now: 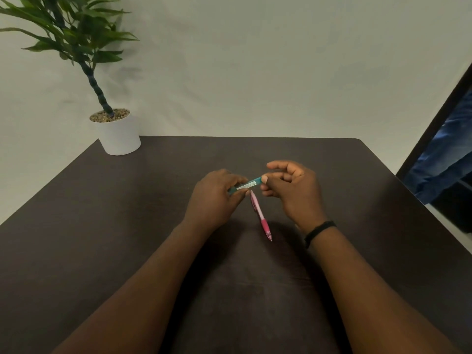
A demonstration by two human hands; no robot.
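A teal pen (249, 184) with a white label is held level above the dark table (102, 238), between both hands. My left hand (214, 198) grips its left end with curled fingers. My right hand (291, 190) pinches its right end between thumb and fingers. A pink pen (260, 215) slants down below the teal one, tip toward me; its upper end sits by my left fingers, and I cannot tell whether they hold it or it lies on the table.
A white pot (120, 136) with a green plant stands at the table's far left corner against a pale wall. A dark frame and blue cloth (444, 159) lie beyond the right edge. A black band circles my right wrist.
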